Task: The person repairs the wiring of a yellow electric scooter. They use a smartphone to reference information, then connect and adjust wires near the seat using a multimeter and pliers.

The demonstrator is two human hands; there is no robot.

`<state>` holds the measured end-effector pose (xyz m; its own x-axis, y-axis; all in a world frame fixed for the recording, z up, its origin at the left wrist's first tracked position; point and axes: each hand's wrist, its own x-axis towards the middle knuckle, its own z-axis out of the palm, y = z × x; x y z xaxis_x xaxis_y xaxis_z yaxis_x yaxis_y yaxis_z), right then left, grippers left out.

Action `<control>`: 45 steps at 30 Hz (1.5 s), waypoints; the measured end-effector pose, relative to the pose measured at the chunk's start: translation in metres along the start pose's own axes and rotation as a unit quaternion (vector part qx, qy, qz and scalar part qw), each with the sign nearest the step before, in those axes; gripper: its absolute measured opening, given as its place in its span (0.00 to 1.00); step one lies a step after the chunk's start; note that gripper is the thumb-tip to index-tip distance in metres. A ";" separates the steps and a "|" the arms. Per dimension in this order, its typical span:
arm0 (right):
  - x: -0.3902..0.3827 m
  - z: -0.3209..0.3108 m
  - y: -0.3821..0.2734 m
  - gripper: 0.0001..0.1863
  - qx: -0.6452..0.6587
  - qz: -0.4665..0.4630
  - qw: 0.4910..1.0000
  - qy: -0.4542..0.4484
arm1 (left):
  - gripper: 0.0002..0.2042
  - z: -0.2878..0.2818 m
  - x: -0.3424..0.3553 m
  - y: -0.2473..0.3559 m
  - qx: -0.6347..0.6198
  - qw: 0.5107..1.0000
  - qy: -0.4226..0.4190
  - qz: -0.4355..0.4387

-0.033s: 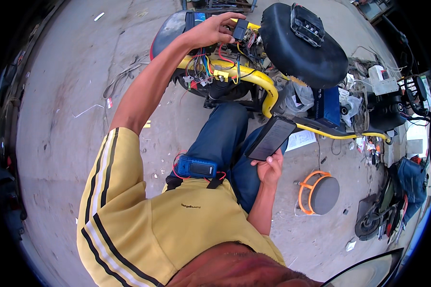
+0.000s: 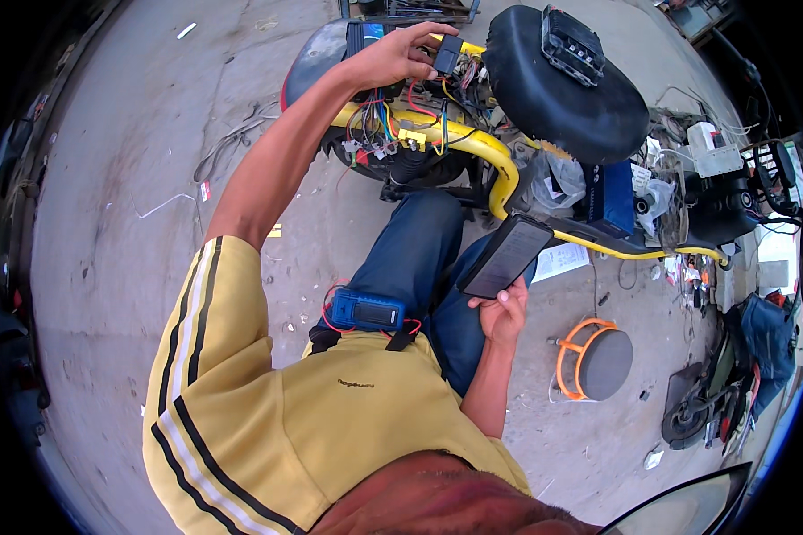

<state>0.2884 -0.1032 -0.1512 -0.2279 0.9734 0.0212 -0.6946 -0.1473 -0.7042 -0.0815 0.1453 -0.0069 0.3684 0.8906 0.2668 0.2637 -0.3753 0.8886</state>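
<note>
At the top, my left hand has its fingers around a small black box over the exposed wiring of a yellow-framed scooter. Colored leads hang beside a yellow connector on the frame. In my right hand, low at the centre right, is a black phone, its screen lit and too small to read. A blue meter with red leads lies across my lap.
A black seat carries a metal unit. A blue box, plastic bags and loose parts crowd the footboard. An orange-framed round stool stands at my right, near another two-wheeler. Papers lie under the scooter.
</note>
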 end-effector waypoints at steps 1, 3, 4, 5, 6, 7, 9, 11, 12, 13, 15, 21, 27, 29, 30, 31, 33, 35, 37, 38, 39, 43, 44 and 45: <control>0.000 -0.001 0.000 0.32 0.005 0.001 1.000 0.003 | 0.38 0.000 0.000 0.000 0.003 1.000 0.000 0.002; 0.001 0.000 0.001 0.32 0.007 -0.002 1.000 0.003 | 0.37 -0.001 -0.002 0.000 -0.003 1.000 0.006 0.007; 0.001 0.001 0.002 0.31 0.009 -0.004 1.000 0.004 | 0.37 -0.002 -0.004 0.000 -0.006 1.000 0.007 0.009; 0.002 0.001 0.003 0.30 0.008 -0.005 1.000 0.000 | 0.37 -0.002 -0.004 0.000 -0.009 1.000 0.009 0.011; 0.003 0.001 0.004 0.30 0.006 -0.006 1.000 -0.005 | 0.37 -0.002 -0.004 0.001 -0.020 1.000 0.003 0.011; 0.003 0.001 0.005 0.29 0.004 -0.007 1.000 -0.009 | 0.37 -0.003 -0.004 0.001 -0.031 0.999 -0.002 0.010; 0.004 -0.002 0.007 0.29 -0.001 -0.003 1.000 -0.005 | 0.37 -0.002 -0.003 0.003 -0.037 0.999 -0.005 0.005; 0.007 -0.004 0.008 0.29 -0.001 0.003 1.000 -0.003 | 0.37 0.000 -0.002 0.005 -0.027 1.000 0.002 -0.003; 0.008 -0.005 0.008 0.30 0.003 0.008 1.000 -0.002 | 0.37 0.000 -0.002 0.004 -0.027 1.000 0.000 0.000; 0.009 -0.005 0.008 0.31 0.006 0.012 1.000 0.000 | 0.37 0.000 -0.002 0.004 -0.026 1.000 -0.001 0.003; 0.010 -0.004 0.008 0.31 0.013 0.014 1.000 -0.006 | 0.37 -0.001 -0.002 0.003 -0.027 1.000 -0.004 0.007; 0.013 0.000 0.012 0.31 0.019 0.020 1.000 -0.014 | 0.35 -0.001 -0.001 0.002 -0.034 0.999 -0.017 0.005; 0.016 -0.003 0.010 0.31 0.013 0.023 1.000 -0.010 | 0.31 -0.002 -0.005 0.005 -0.012 1.000 -0.006 -0.006; 0.016 -0.003 0.008 0.30 0.010 0.020 1.000 -0.009 | 0.30 -0.001 -0.005 0.004 -0.021 1.000 -0.002 -0.002; 0.015 -0.003 0.008 0.30 0.007 0.017 1.000 -0.007 | 0.30 -0.001 -0.005 0.005 -0.021 1.000 -0.002 -0.002; 0.015 -0.002 0.008 0.29 0.004 0.014 1.000 -0.005 | 0.30 0.000 -0.005 0.005 -0.021 1.000 -0.002 -0.001; 0.015 -0.004 0.008 0.29 0.006 0.015 1.000 -0.004 | 0.31 0.000 -0.004 0.006 -0.019 1.000 -0.003 0.000; 0.015 -0.005 0.008 0.29 0.009 0.015 1.000 -0.002 | 0.31 -0.002 -0.004 0.006 -0.014 1.000 -0.005 -0.001; 0.016 -0.003 0.008 0.29 0.012 0.015 1.000 -0.002 | 0.32 -0.003 -0.005 0.005 -0.022 1.000 -0.006 -0.003; 0.016 -0.003 0.008 0.29 0.012 0.015 1.000 -0.004 | 0.32 -0.003 -0.004 0.004 -0.026 1.000 -0.006 -0.003; 0.017 -0.003 0.008 0.29 0.012 0.015 1.000 -0.005 | 0.32 -0.003 -0.004 0.003 -0.031 0.999 -0.006 -0.003; 0.016 -0.004 0.008 0.29 0.009 0.015 1.000 -0.008 | 0.32 -0.003 -0.002 0.003 -0.042 0.999 -0.011 -0.006; 0.017 -0.003 0.008 0.30 0.010 0.018 1.000 -0.002 | 0.32 -0.003 -0.002 0.003 -0.042 0.999 -0.015 -0.008; 0.017 -0.001 0.006 0.31 0.011 0.021 1.000 0.003 | 0.31 -0.004 -0.001 0.001 -0.046 0.999 -0.016 -0.006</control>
<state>0.2811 -0.0875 -0.1559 -0.2523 0.9676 -0.0120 -0.6990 -0.1908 -0.6892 -0.0852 0.1450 -0.0051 0.3936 0.8862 0.2445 0.1854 -0.3371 0.9230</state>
